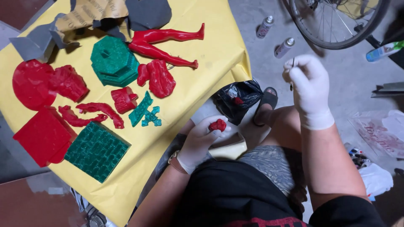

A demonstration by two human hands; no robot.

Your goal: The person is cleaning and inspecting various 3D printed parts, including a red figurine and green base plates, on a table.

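Beside the yellow sheet (210,50), left hand (202,141) grips a red piece (218,125); right hand (309,86) pinches a thin tool (292,63)

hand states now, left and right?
Left hand: closed on a small red printed part.
Right hand: closed, pinching a thin dark tool.

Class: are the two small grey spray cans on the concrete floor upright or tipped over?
Tipped: both spray cans lie on their sides.

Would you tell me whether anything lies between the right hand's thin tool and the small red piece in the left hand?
Nothing visible: only open air separates the right hand from the small red plastic piece pinched in the left hand.
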